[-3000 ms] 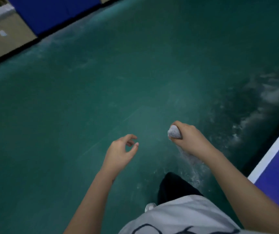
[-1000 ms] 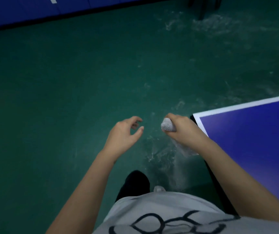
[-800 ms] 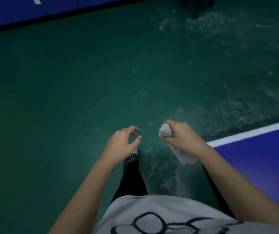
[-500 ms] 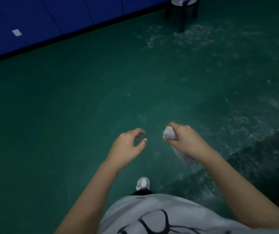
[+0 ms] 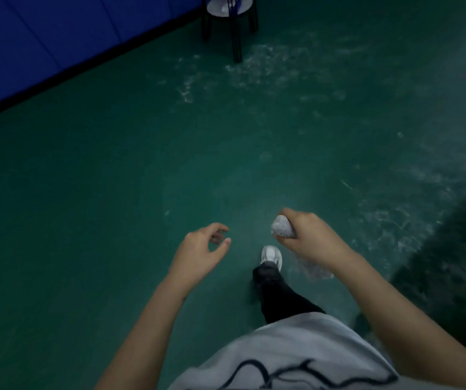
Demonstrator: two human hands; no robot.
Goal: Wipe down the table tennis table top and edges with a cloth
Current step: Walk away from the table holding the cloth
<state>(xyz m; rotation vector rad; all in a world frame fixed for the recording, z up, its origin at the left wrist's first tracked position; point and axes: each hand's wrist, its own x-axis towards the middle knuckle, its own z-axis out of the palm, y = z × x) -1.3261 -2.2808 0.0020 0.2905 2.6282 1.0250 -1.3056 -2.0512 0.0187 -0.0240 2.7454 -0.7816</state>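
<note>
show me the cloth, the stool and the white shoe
cloth [image 5: 282, 227]: head view, bunched upper end
stool [image 5: 236, 46]: head view, front leg
white shoe [image 5: 271, 255]: head view, top of the toe

You have a dark green floor [image 5: 85, 192] underfoot; whitish scuffed streaks [image 5: 268, 71] spread over its far and right parts; a dark-legged stool [image 5: 230, 12] with a pale round seat stands at the far edge; your white shoe [image 5: 271, 256] sits near centre; a dark patch [image 5: 451, 263] covers the right side.
</note>
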